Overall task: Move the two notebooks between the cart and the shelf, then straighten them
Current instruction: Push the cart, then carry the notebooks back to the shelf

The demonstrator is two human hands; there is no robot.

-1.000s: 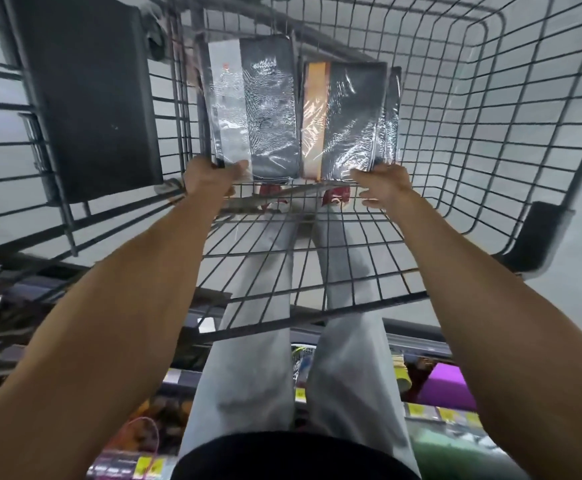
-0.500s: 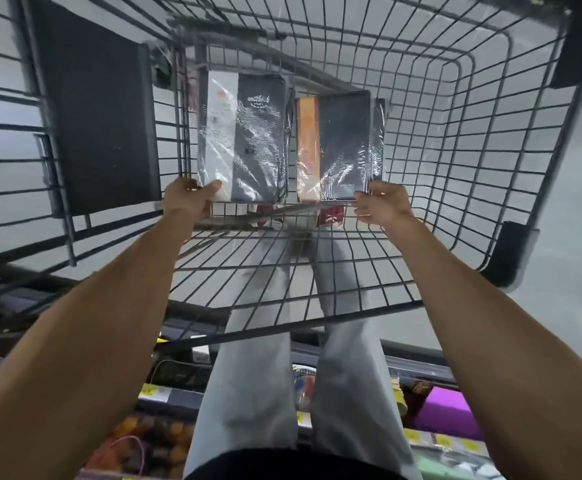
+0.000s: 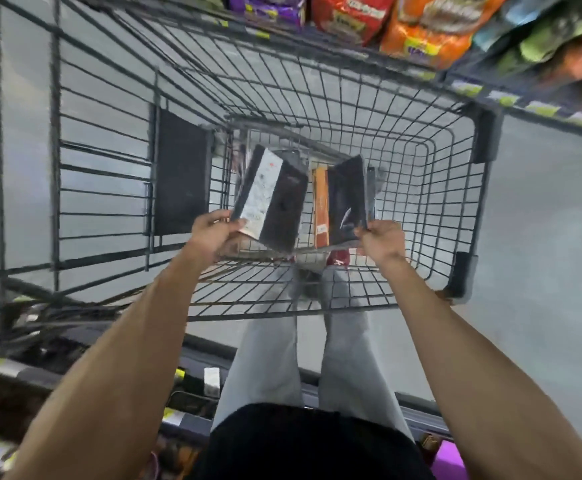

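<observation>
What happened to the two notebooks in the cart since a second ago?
Both plastic-wrapped notebooks are tipping up off the grey wire cart. The white-striped dark notebook now tilts in the left hand, and the orange-striped dark notebook lifts in the right hand. The view also swung, showing colourful snack bags on a shelf. Each hand keeps its grip on the same near edge.

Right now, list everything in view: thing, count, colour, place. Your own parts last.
cart: one, dark grey wire, centre.
white-band notebook: one, black with white band, wrapped, tilted, in left hand inside cart.
orange-band notebook: one, black with orange band, wrapped, in right hand inside cart.
panel: one, black, on cart's left end.
snack bags: several, purple, red, orange, green, shelf at top.
shelf tags: several, yellow, along shelf edges.
left hand: gripping notebook's near edge.
right hand: gripping notebook's near corner.
legs: two, grey trousers, below cart.
</observation>
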